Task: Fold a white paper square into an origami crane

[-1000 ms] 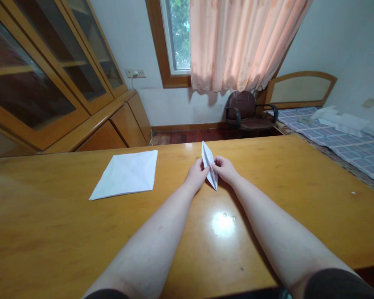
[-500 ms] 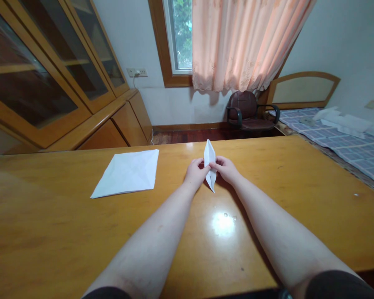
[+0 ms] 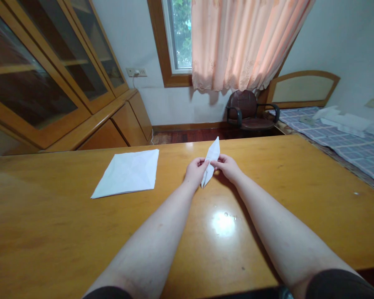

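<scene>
A narrow, pointed piece of folded white paper [image 3: 212,155] is held just above the wooden table [image 3: 81,232] near its far edge. My left hand [image 3: 195,170] pinches it from the left and my right hand [image 3: 228,165] pinches it from the right, fingers closed on its middle. Its upper tip leans to the right and its lower tip points down-left, close to the tabletop. A creased white sheet of paper [image 3: 127,172] lies flat on the table to the left of my hands.
Behind the table stand a dark office chair [image 3: 246,110] and a window with a peach curtain [image 3: 239,41]. Wooden glass-door cabinets [image 3: 50,74] line the left wall. A bed with a checked cover [image 3: 345,141] is at the right.
The folded paper has turned between my fingers: its upper tip swung from leaning left, through upright, to leaning right. My hands stayed in about the same place.
</scene>
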{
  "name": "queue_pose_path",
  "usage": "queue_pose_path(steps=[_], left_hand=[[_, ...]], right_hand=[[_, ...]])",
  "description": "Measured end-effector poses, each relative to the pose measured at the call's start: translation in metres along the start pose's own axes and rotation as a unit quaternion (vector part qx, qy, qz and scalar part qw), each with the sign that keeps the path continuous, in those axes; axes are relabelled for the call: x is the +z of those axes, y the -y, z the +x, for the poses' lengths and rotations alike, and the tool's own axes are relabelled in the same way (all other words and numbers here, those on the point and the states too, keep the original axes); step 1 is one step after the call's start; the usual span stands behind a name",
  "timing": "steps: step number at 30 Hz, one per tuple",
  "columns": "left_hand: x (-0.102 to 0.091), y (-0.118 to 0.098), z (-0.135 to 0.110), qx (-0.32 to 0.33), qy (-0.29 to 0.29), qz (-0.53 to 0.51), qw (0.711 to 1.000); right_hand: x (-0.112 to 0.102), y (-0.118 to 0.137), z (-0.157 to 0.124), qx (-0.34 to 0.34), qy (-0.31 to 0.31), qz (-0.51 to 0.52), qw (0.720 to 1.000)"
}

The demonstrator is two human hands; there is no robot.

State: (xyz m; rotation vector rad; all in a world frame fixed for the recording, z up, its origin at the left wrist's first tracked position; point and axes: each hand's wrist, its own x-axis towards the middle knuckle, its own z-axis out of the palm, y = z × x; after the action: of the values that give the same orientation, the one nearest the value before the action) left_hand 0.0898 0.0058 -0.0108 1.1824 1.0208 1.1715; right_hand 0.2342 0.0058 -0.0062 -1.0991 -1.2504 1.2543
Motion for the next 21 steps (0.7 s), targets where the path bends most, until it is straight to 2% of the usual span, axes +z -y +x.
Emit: queue_pose_path(steps=[6, 10, 17, 21], left_hand=[[0.0002, -0.0037, -0.0034, -0.016, 0.028, -0.021, 0.999], [0.0003, -0.0038, -0.0034, -0.013, 0.022, -0.034, 0.999], [0.0005, -0.0031, -0.0009, 0.012, -0.066, -0.033, 0.997], [-0.0004, -0.0002, 0.0001, -0.005, -0.031, -0.013, 0.999]], right_hand=[[-0.0004, -0.0022, -0.0031, 0.005, 0.008, 0.052, 0.999], [0.0003, -0.0033, -0.0035, 0.016, 0.013, 0.05, 0.999], [0.0009, -0.0031, -0.0031, 0.019, 0.019, 0.081, 0.996], [0.0016, -0.0019, -0.0027, 0.025, 0.023, 0.072, 0.997]])
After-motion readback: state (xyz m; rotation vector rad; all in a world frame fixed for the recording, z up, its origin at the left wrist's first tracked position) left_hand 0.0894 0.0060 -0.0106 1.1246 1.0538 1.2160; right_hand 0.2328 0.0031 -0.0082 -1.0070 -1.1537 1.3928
